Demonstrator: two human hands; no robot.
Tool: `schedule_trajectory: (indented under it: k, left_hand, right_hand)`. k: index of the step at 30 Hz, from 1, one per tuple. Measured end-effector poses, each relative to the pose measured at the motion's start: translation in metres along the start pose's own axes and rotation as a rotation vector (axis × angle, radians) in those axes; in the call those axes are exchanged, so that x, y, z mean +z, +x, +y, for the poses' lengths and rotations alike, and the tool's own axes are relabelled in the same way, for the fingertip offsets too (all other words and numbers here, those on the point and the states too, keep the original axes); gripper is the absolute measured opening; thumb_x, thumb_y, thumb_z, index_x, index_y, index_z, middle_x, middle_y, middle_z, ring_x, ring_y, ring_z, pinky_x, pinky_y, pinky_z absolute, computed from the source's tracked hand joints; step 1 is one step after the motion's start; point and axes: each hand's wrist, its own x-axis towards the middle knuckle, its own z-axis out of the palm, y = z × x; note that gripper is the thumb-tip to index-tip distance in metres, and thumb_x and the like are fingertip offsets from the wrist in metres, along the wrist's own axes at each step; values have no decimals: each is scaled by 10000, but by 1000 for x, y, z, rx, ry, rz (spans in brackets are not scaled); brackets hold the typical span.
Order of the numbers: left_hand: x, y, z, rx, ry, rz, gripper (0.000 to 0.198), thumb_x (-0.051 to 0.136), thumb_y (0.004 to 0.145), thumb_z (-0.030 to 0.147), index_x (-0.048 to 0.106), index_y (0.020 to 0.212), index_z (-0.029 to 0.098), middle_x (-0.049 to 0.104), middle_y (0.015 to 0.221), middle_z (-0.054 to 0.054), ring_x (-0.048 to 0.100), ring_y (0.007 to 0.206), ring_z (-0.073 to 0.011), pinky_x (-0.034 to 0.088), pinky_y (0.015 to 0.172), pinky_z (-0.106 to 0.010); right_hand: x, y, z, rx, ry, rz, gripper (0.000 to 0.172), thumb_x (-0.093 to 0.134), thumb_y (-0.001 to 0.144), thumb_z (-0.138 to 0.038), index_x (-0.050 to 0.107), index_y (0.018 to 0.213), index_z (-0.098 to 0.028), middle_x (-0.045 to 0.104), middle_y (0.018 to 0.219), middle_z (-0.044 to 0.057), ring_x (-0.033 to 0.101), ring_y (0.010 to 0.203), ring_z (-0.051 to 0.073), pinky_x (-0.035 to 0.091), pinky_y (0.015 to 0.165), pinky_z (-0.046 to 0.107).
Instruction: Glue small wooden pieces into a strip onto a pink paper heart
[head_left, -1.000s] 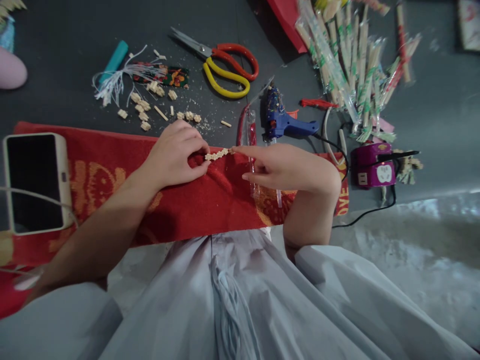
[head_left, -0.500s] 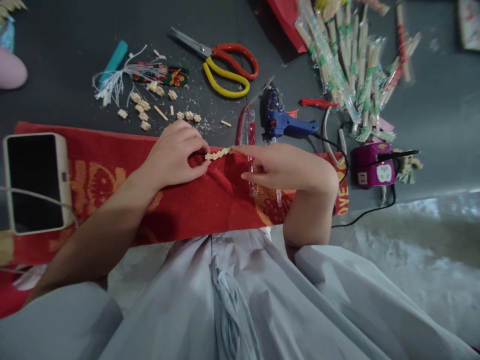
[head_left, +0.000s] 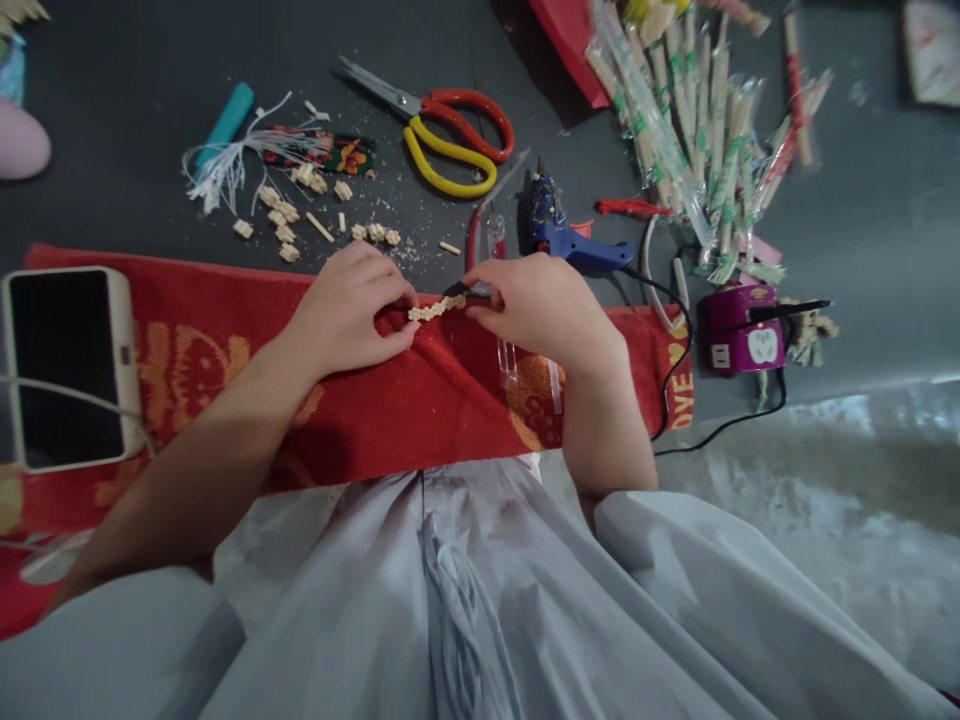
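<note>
A short chain of small pale wooden pieces (head_left: 436, 308) lies slightly slanted over the red towel (head_left: 352, 430). Its left end sits between the thumb and fingers of my left hand (head_left: 352, 312). At the other end, the thumb and index finger of my right hand (head_left: 547, 305) close in from both sides; the remaining fingers are curled, partly out of sight. Just beyond my left hand, little wooden clusters (head_left: 376, 233) and loose stick bits rest on the dark table. A clear plastic strip (head_left: 507, 362) lies below my right hand.
Scissors (head_left: 450, 155) with red and yellow handles lie at the back. A blue glue gun (head_left: 559, 235) is corded near a purple power block (head_left: 742, 335). Wrapped chopsticks (head_left: 697, 130) pile up at the right. A phone-like device (head_left: 71, 365) with a cable rests left.
My right hand has drawn its fingers in around the chain's right end, the index finger bending from its stretched position. My left hand stays where it was.
</note>
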Motion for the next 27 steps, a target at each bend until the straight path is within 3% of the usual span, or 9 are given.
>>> schedule_trajectory:
  k: [10, 27]
  left_hand:
    - [-1, 0, 0, 3, -1, -5, 196, 605, 966, 425, 748, 953, 290, 741, 994, -59, 675, 1090, -313, 564, 1065, -519]
    - [1, -1, -1, 17, 6, 1, 215, 578, 979, 440, 731, 959, 290, 736, 989, -66, 675, 1089, -319, 577, 1050, -527]
  right_hand:
    - [1, 7, -3, -14, -4, -18, 347, 541, 1006, -219, 838, 1183, -194, 836, 1041, 126, 716, 987, 292, 444, 817, 373]
    - [4, 10, -1, -39, -4, 2, 364, 548, 982, -203, 834, 1207, -179, 825, 998, 111, 710, 961, 273, 435, 795, 360]
